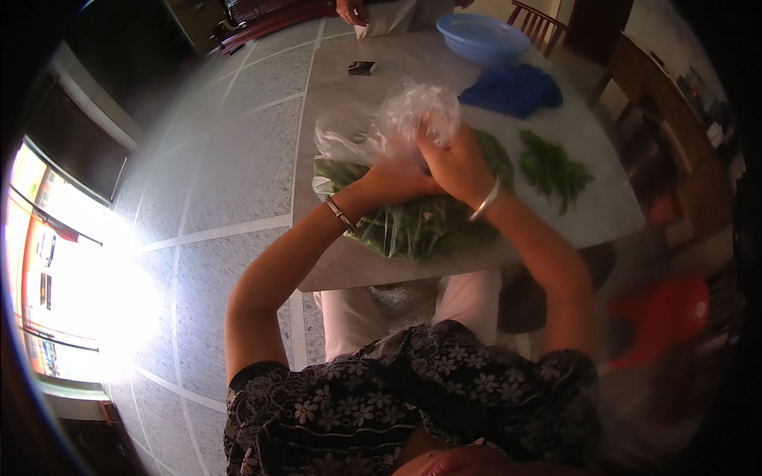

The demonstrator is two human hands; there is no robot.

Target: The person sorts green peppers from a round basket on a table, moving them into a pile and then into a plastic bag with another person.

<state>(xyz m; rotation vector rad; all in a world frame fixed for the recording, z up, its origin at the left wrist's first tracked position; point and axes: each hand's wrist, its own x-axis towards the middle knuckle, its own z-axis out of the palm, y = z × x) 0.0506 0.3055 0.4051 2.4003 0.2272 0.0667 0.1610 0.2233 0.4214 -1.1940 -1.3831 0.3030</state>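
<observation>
A clear plastic bag (390,229) of green leafy vegetables or pods lies on the table before me, under my forearms and wrists. Its gathered upper part is bunched between my hands. My right hand (455,160) is closed on the crumpled plastic. Beside it, my left hand (399,172) reaches across the bag, its fingers partly hidden by plastic and blurred, so its grip is unclear. A loose pile of green vegetables (555,169) lies to the right of the bag on the tabletop.
A blue plastic basin (483,38) stands at the table's (601,208) far right, with a blue cloth (515,90) in front of it. A small dark box (362,68) lies at the far left. Another person (387,18) stands beyond the far edge. A red plastic stool (667,321) is at the right.
</observation>
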